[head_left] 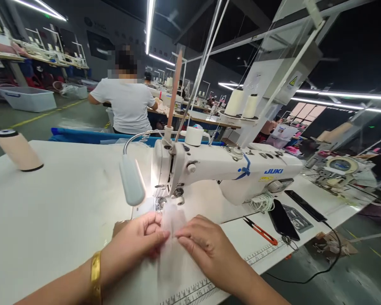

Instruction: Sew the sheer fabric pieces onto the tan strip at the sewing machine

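Note:
A strip of thin, sheer white fabric runs from the presser foot area of a white sewing machine toward the table's front edge. My left hand pinches the strip's left side between thumb and curled fingers. From the right, my right hand grips it with thumb and fingertips, close to the left thumb. Both hands are just in front of the needle area, which the fabric and fingers partly hide. A lamp on a bent neck shines beside the machine head.
An orange thread snipper, a phone and a second dark device lie right of my hands. A peach thread cone stands at the left. A ruler tape runs along the front edge. A person in white sits ahead.

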`<state>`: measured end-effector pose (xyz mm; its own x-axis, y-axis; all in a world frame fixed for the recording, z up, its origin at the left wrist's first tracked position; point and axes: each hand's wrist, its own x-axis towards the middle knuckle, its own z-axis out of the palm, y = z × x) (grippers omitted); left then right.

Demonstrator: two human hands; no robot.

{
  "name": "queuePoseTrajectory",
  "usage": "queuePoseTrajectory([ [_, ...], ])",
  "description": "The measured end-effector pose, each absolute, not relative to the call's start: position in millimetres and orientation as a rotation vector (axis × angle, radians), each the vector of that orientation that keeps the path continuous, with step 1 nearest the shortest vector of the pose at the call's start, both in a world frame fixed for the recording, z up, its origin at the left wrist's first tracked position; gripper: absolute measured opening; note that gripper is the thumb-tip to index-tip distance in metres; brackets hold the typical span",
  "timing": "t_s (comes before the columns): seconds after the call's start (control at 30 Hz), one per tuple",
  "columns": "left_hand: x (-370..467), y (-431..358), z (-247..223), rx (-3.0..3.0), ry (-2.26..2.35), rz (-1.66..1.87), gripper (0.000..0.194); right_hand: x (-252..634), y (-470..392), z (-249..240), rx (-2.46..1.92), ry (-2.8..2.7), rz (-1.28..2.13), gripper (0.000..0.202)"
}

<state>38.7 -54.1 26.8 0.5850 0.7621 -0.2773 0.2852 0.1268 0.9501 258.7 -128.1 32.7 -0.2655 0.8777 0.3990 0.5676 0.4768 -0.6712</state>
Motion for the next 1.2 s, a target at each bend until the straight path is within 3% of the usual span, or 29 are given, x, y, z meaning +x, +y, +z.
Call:
queuePoseTrajectory([
  [0.2, -9, -40, 23, 1.612, 1.16, 0.362, 0.047, 266, -128, 22, -1.334, -1.926, 0.505, 0.02],
  [0.33, -24, -48, 24, 2.067, 1.258, 0.569, 0.037, 252, -129, 9, -1.207, -2.139, 0.464, 0.017],
  [0.57, -17, -73, 9, 2.404, 0.989, 0.545, 0.013, 243, -128, 1, -1.271, -2.19, 0.448, 0.018],
  [0.83, -18, -64, -2, 2.441, 0.886, 0.646, 0.034, 247, -125, -2, -1.261, -2.16, 0.472, 0.016],
  [1.03, -20, -60, 33, 1.794, 0.927, 0.229, 0.049, 249, -125, 26, -1.311, -1.892, 1.179, 0.032],
  [1.1, -21, -54, 40, 1.738, 1.022, 0.164, 0.053, 250, -121, 29, -1.357, -1.921, 1.139, 0.032],
  [1.2, -26, -45, 43, 2.061, 1.273, 0.278, 0.05, 251, -116, 24, -1.435, -2.049, 0.832, 0.008],
])
